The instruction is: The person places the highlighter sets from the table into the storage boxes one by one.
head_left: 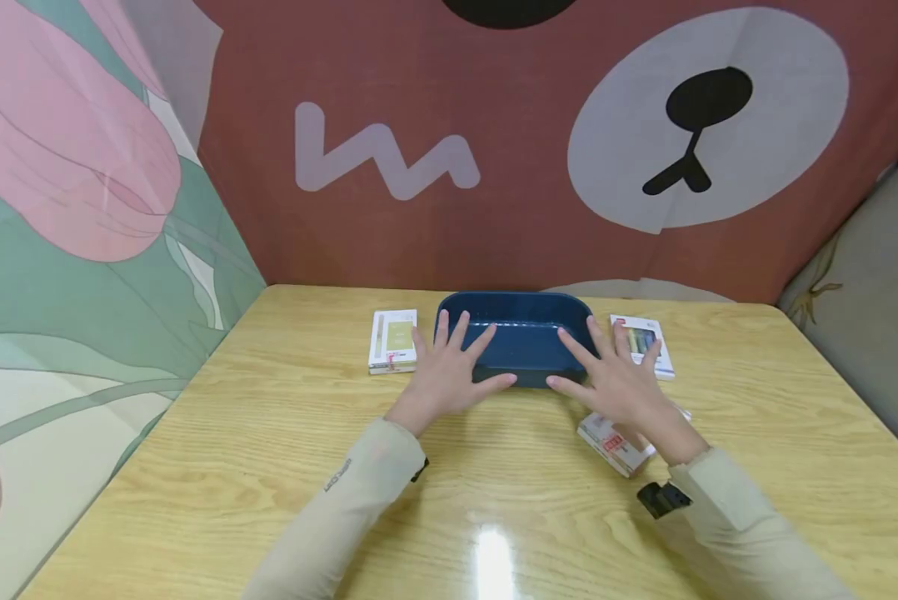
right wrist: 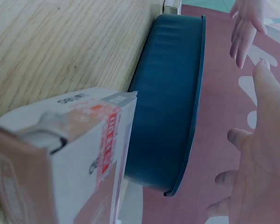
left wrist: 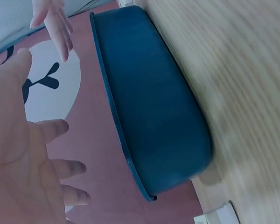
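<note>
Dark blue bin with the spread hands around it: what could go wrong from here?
The right hand and wrist hang over the near-right carton; lowering them might knock it.
The white-and-yellow box lies close beside the dark blue bin; sliding the bin left could shove it.
The bin stands near the table's far edge, so a forward push might press it against the bear-print backdrop.

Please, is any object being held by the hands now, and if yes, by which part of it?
Nothing is held: the left hand and the right hand both have fingers spread near the blue tray, gripping nothing.
</note>
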The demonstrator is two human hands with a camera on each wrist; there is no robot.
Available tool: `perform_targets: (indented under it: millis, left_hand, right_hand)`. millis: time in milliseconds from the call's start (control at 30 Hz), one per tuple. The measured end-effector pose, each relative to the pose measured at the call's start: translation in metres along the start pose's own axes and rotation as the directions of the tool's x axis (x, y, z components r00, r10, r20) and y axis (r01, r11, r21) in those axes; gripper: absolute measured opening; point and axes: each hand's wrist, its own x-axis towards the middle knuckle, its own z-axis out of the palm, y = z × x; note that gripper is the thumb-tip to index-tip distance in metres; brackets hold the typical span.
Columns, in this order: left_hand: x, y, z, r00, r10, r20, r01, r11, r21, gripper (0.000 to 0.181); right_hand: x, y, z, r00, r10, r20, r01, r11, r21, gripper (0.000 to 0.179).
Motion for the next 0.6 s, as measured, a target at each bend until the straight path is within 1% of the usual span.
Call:
perform_targets:
  millis: [133,300,467,600]
  left_hand:
    - [-0.002,-0.004,0.001,1.0,-0.01,-0.004,0.01,1.0,-0.002,0.079]
    - [-0.005,-0.008,0.0,1.0,-0.015,-0.001,0.015,0.999,-0.045,0.077]
    - [-0.006,-0.013,0.0,1.0,-0.006,-0.024,0.003,0.996,-0.091,0.071]
    - [-0.007,-0.016,0.0,0.999,-0.007,-0.047,0.002,0.994,-0.105,0.065]
  right_hand:
    - [0.0,0.005,0.001,1.0,-0.01,-0.007,0.01,1.0,0.008,0.08]
    - [-0.001,0.012,0.004,1.0,-0.021,-0.019,0.022,0.999,0.039,0.078]
    - [0.0,0.021,0.004,0.999,-0.03,-0.038,0.032,0.997,0.069,0.074]
    - [0.001,0.026,0.004,0.997,-0.043,-0.059,0.048,0.994,0.094,0.071]
